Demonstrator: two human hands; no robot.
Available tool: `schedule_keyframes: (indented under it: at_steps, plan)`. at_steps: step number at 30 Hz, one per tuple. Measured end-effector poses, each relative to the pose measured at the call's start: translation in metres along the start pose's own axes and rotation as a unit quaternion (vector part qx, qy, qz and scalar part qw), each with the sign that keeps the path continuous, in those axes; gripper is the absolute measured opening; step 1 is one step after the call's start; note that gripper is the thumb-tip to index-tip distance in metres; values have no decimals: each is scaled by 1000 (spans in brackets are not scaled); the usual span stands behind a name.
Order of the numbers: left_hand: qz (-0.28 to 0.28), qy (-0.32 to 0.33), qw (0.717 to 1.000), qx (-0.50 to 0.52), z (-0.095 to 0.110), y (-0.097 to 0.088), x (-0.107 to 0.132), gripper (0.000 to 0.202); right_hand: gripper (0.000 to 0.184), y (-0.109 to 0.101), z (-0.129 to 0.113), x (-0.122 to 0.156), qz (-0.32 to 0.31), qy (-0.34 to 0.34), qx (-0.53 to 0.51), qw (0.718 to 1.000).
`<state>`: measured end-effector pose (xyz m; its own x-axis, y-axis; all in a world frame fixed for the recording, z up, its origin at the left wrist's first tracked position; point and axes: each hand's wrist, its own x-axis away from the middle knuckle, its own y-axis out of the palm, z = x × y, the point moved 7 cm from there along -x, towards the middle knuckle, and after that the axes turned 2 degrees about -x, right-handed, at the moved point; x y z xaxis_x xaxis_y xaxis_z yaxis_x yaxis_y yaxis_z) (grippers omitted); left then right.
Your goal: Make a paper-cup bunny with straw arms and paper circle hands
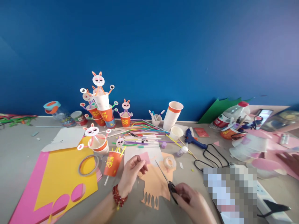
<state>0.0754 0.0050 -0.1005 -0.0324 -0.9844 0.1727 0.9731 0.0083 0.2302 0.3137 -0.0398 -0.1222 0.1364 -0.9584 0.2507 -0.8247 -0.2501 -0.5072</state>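
My right hand is closed around the black handles of a pair of scissors. Their blades point up and left over a sheet of peach paper with oval cut-outs along its lower edge. My left hand, with a red bead bracelet at the wrist, has its fingers curled and pressed together. What those fingers hold, if anything, is hidden. Just behind the fingertips shows a pink paper piece; whether they touch it I cannot tell. A roll of clear tape lies on the peach paper.
Left of my hand stands a red paper cup with a rabbit face. Yellow card lies farther left under a tape ring. Markers, a blue glue gun with its cable, and stacked cups sit behind. Another person's hand is at right.
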Motion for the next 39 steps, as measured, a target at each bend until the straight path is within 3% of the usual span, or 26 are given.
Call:
schedule_keyframes:
  at_steps: [3,6,11,15,25,39]
  plan:
    - [1,-16,1000,25,-1,0,1,27,32,13,-9,2,-78,15,-244,966]
    - [-2,-26,998,49,-3,1,2,27,41,31,-21,3,-108,20,-335,936]
    - [10,-11,999,31,-2,-1,3,26,51,67,-37,1,-169,-10,-343,924]
    - [16,5,1000,-11,1,-1,4,28,51,80,-44,0,-181,-17,-343,921]
    - [-19,45,995,-85,5,6,8,31,51,86,-54,-8,-166,-33,-357,919]
    - [-23,47,993,-107,4,6,6,31,49,81,-47,-14,-125,-39,-279,951]
